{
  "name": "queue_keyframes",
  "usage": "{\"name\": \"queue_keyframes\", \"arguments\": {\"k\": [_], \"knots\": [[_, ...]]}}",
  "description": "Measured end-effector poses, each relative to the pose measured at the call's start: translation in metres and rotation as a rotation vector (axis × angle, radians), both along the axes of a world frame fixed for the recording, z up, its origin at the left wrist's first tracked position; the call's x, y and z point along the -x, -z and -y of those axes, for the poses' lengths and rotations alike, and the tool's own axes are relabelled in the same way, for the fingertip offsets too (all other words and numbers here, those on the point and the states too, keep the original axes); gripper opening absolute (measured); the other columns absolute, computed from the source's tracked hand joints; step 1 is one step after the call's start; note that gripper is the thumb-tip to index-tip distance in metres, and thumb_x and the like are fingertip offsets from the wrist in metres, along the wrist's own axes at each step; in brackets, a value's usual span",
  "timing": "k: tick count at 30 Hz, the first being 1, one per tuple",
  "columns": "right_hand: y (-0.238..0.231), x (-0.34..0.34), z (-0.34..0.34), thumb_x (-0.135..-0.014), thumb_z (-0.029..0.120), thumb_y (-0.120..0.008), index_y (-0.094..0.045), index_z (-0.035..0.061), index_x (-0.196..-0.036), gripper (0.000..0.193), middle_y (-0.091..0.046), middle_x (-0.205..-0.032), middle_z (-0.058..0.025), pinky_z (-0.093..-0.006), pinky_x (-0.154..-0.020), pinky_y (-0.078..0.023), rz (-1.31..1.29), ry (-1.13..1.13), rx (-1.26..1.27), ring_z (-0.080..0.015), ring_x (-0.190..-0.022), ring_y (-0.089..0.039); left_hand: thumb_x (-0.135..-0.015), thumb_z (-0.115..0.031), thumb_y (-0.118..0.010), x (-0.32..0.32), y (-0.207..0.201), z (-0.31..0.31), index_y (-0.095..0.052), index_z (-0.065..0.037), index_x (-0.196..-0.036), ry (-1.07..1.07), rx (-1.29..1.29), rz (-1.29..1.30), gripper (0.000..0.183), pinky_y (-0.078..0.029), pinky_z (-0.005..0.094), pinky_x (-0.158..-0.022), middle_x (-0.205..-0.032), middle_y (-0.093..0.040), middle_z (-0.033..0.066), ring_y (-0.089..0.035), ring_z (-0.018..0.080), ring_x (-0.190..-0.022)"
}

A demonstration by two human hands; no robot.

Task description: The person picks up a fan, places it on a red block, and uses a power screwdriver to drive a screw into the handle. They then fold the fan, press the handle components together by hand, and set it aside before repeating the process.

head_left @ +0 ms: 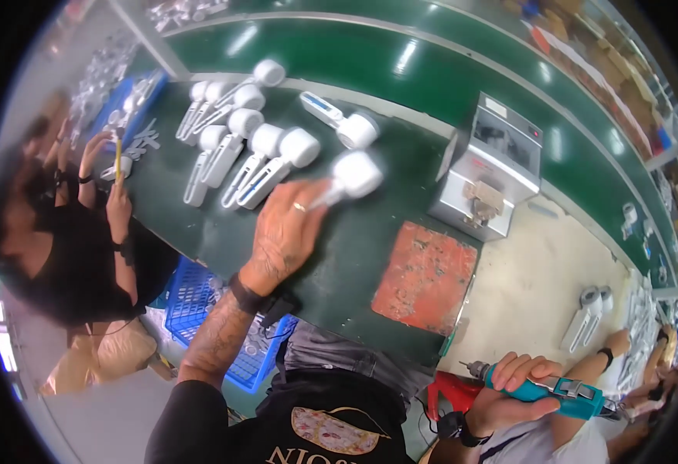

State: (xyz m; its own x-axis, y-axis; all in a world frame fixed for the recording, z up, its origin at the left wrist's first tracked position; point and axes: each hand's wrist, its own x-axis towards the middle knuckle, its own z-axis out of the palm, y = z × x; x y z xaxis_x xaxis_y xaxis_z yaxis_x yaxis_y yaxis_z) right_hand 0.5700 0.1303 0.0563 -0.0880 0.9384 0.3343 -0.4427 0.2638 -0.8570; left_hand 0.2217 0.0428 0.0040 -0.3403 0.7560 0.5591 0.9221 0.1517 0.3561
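My left hand (288,224) reaches over the dark green table, its fingers closed round the handle of a white device with a round head (356,174). That head is slightly blurred, and most of the handle is hidden by my fingers. A similar white device (356,130) lies just beyond it. Left of my hand, several more (277,151) lie in a loose group, handles pointing toward me. At the lower right, my right hand (517,390) is wrapped round a teal electric screwdriver (578,396), whose bit points left near the table's corner.
A worn red pad (425,277) lies at the table's right, beside a grey metal machine (490,166). Blue baskets (192,298) stand below the table's near edge. A co-worker (68,240) sits at the left; another's arm (586,387) shows at the right, near two more white devices (586,319).
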Motion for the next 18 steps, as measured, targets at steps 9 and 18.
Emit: {"name": "queue_keyframes", "arguments": {"k": [9, 18], "knots": [[0.013, -0.004, 0.006, -0.091, 0.071, -0.052, -0.054, 0.0039, -0.101, 0.068, -0.048, -0.062, -0.0065, -0.0282, -0.049, -0.038, 0.088, -0.026, 0.07, -0.0177, -0.052, -0.046, -0.079, -0.055, -0.076, 0.042, -0.017, 0.008, -0.044, -0.018, -0.149, -0.36, 0.214, -0.219, 0.085, -0.022, 0.0629, -0.116, -0.154, -0.034, 0.0189, -0.031, 0.0448, -0.142], [0.014, 0.001, 0.009, -0.093, 0.068, -0.054, -0.052, 0.0024, -0.104, 0.066, -0.047, -0.064, -0.0068, -0.0299, -0.05, -0.039, 0.117, -0.072, 0.033, -0.0187, -0.052, -0.045, -0.089, -0.063, -0.061, 0.094, 0.01, 0.023, -0.037, -0.024, -0.152, -0.557, 0.316, -0.238, 0.078, -0.027, 0.0649, -0.112, -0.157, -0.032, 0.0132, -0.037, 0.0427, -0.141]]}}
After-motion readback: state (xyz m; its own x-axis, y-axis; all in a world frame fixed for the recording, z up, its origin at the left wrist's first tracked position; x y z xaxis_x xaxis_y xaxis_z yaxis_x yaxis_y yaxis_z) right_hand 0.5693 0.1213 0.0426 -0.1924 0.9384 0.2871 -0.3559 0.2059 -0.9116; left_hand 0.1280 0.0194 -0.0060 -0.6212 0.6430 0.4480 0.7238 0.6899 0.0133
